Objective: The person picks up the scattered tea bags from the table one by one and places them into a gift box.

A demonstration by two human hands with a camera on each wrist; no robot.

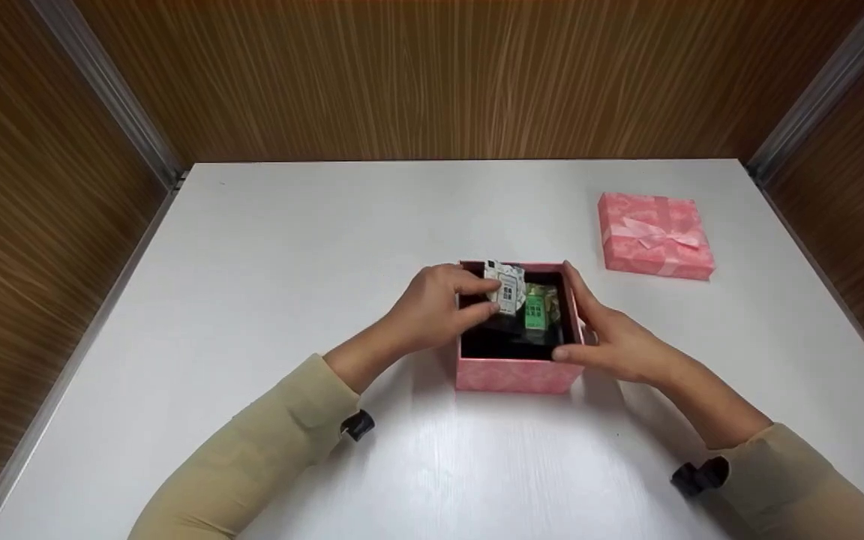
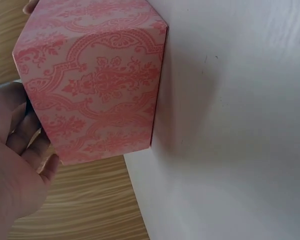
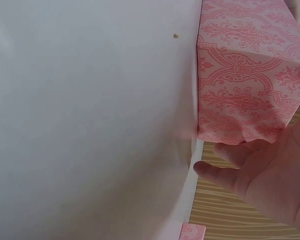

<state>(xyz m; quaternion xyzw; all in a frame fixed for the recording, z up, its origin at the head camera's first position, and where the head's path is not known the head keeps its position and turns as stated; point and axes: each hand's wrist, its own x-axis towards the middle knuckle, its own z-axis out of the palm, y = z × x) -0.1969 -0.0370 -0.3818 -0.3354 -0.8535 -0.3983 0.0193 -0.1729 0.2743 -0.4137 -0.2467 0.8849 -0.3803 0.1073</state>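
Observation:
A pink patterned gift box (image 1: 514,375) stands uncovered on the table, its inside dark. My left hand (image 1: 439,307) reaches over the box's left rim, pinching a small white sachet (image 1: 508,289) with dark print between thumb and fingers. Beside that sachet, a green-labelled packet (image 1: 535,310) lies in the box. My right hand (image 1: 619,345) holds the box's right side, thumb at the near corner and fingers along the wall to the far corner. In the left wrist view, the box wall (image 2: 100,95) hides the left fingertips and the sachet.
The pink box lid (image 1: 657,236) with a ribbon bow lies on the white table (image 1: 327,225), to the back right of the box. Wood-grain panels (image 1: 432,82) close off the back and both sides.

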